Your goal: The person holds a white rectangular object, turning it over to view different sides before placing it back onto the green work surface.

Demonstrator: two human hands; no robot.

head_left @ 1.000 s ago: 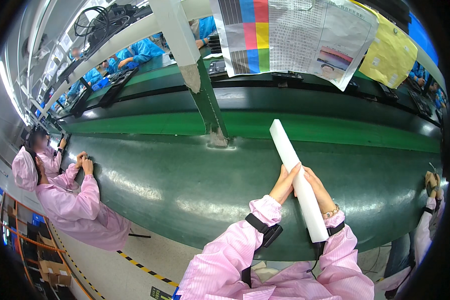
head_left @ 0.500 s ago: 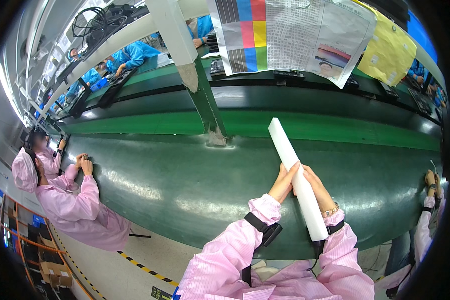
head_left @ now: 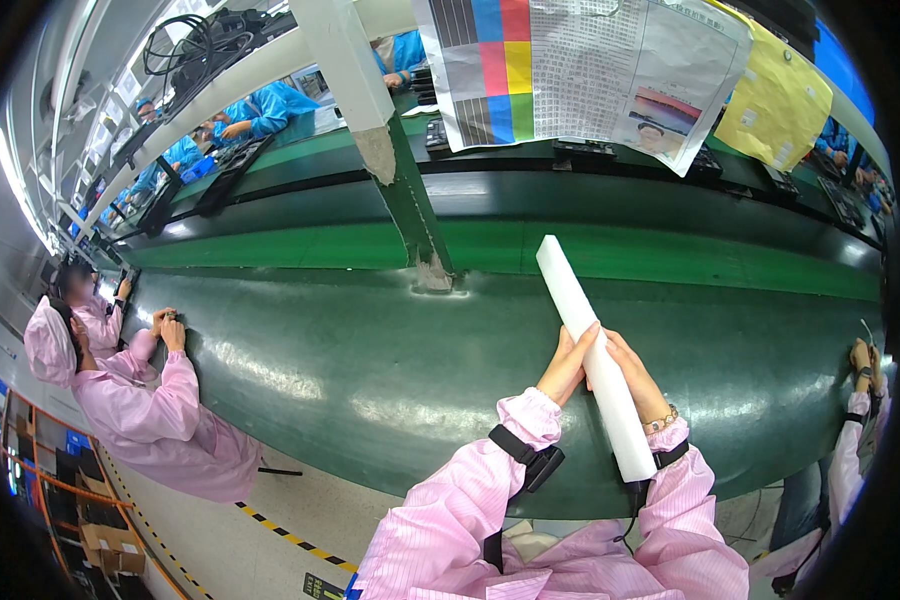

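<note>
A long white bar-shaped piece (head_left: 588, 310), with flat sides and squared ends, slants over the green bench. Its far end points up and to the left; the near end lies by my right wrist. From its left side my left hand (head_left: 567, 368) grips the middle, fingers pressed along it. On the other side my right hand (head_left: 638, 380) holds it too, fingers partly hidden behind it. Whether the piece is foam or a box I cannot tell. Both my wrists have black straps, and a dark cable hangs near the right one.
The green bench (head_left: 450, 360) curves across the view, with an upright post (head_left: 405, 190) at its back. Printed sheets (head_left: 580, 80) hang above. A person in pink (head_left: 160, 410) works at the left, and another person's hands (head_left: 863, 365) are at the far right. Blue-clad workers sit beyond.
My hands and the white piece have not visibly moved. Across the line, the blue-clad workers' hands and some dark parts there have shifted slightly.
</note>
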